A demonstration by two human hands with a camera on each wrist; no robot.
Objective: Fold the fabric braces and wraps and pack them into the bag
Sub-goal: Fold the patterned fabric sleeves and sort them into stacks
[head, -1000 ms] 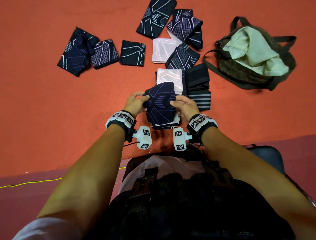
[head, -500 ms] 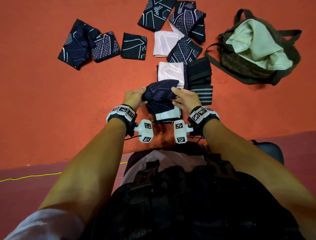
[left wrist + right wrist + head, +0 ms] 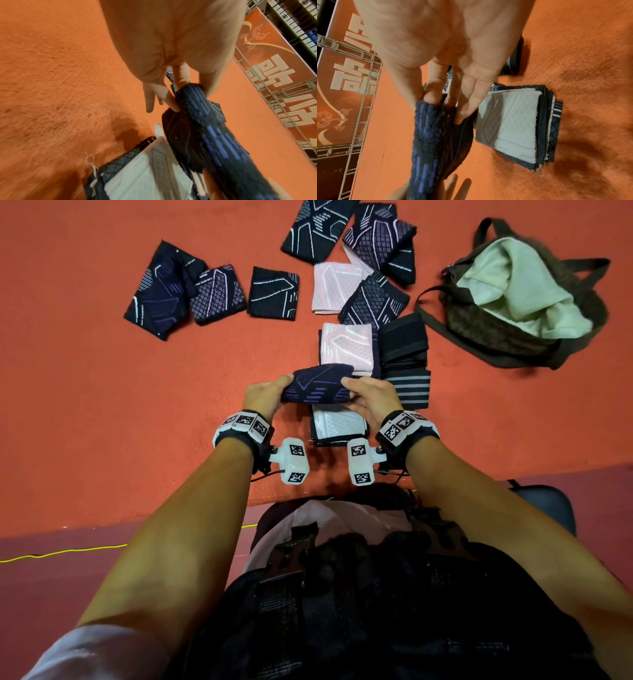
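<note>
Brace (image 3: pixel 318 386), navy with purple marks, is held folded between both hands just above the orange floor (image 3: pixel 102 405). Left hand (image 3: pixel 265 398) has its grip pinching the brace's left end, thumb on top and fingers (image 3: pixel 169 100) beneath. Right hand (image 3: pixel 371 402) grasps the right end the same way, thumb over the fold, fingers (image 3: pixel 471 102) pressing under it.

Directly under the brace lies a stack (image 3: pixel 339 426) of folded pieces, a pale one on top with dark layers below (the right wrist view shows several edges). Beyond the hands sits a pink piece (image 3: pixel 347 347), and just right of it a black wrap (image 3: pixel 404 342) with a grey-striped wrap (image 3: pixel 407 388) nearer the person.

Farther out, more patterned braces lie scattered: a dark group (image 3: pixel 185 292) to the left, one square piece (image 3: pixel 272 292) beside it, another pink one (image 3: pixel 334 287), and overlapping dark ones (image 3: pixel 376 244) at the top.

Bag (image 3: pixel 486 326), dark olive with straps, lies on the floor at upper right, well apart from the hands. Its mouth gapes open, showing a pale green lining or cloth (image 3: pixel 517 289) inside (which of the two, I cannot tell); no brace is visible in it.
</note>
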